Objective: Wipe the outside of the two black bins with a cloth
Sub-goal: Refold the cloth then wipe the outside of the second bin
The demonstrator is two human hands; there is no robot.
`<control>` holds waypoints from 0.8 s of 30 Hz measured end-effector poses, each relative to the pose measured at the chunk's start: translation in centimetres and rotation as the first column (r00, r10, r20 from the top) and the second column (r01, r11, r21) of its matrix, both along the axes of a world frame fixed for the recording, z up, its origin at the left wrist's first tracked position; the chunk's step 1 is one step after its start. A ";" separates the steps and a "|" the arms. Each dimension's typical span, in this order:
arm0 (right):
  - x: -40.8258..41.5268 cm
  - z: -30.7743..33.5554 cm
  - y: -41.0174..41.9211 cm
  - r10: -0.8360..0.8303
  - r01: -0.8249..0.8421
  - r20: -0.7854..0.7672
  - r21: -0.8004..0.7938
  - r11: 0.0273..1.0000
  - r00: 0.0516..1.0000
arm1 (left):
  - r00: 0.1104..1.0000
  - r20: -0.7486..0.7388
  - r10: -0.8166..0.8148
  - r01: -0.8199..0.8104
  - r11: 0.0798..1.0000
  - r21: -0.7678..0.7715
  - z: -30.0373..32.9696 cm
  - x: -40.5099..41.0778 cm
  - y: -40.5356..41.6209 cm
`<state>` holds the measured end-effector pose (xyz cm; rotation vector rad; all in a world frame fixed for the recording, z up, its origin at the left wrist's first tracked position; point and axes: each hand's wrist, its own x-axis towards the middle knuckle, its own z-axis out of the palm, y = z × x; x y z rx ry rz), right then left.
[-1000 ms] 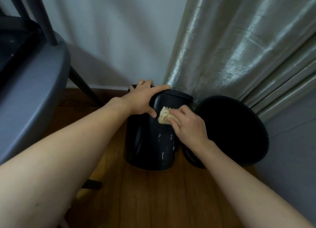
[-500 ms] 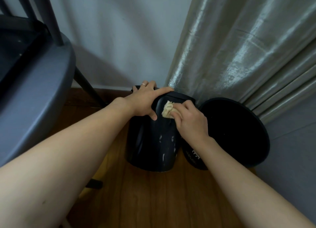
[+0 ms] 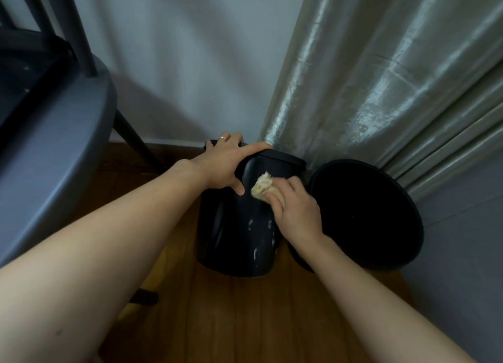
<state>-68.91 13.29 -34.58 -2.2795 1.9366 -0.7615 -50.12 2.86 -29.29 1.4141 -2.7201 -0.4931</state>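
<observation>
Head view: two black bins stood on the wooden floor (image 3: 245, 322) against the far wall (image 3: 190, 63), beside a silvery curtain (image 3: 381, 76). The left bin (image 3: 234, 234) stood upright, its near side marked with pale scuffs. The right bin (image 3: 381, 213) stood just beside it, tilted so that its open mouth faced the camera.

The left hand (image 3: 226, 166) gripped the top rim of the left bin, fingers spread over the edge and thumb pressed down on the near side; a ring showed on one finger. The right hand (image 3: 294, 207) was curled around a beige cloth (image 3: 262, 187), holding it pressed against the upper near side of the left bin, just right of the left thumb.

A dark grey chair (image 3: 54, 144) occupied the left of the scene, one leg slanting down to the floor near the wall.
</observation>
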 end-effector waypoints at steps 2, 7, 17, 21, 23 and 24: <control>-0.1 -1.1 1.7 0.130 -0.130 -0.017 0.011 0.991 0.991 | 1.000 0.002 -0.002 0.002 1.000 -0.006 0.0 0.1 0.0; -0.1 -1.0 1.3 0.140 -0.140 -0.031 -0.014 0.990 0.990 | 1.000 0.023 0.000 0.000 1.000 -0.010 0.1 -0.2 0.1; -0.2 -1.6 1.3 0.136 -0.135 0.000 -0.082 0.987 0.991 | 1.000 0.013 -0.025 0.025 0.999 -0.021 -0.1 -0.3 0.0; -0.5 -3.8 4.4 0.358 -0.363 -0.116 -0.022 0.932 0.926 | 1.000 -0.005 -0.015 0.015 1.000 -0.006 -0.1 0.0 -0.1; -0.6 -3.7 4.5 0.396 -0.402 -0.160 -0.008 0.916 0.904 | 1.000 0.010 -0.016 0.016 1.000 -0.020 -0.2 -0.1 0.0; -0.4 -3.3 4.0 0.373 -0.381 -0.164 -0.018 0.924 0.913 | 1.000 0.015 -0.013 0.014 1.000 -0.025 -0.2 -0.2 0.0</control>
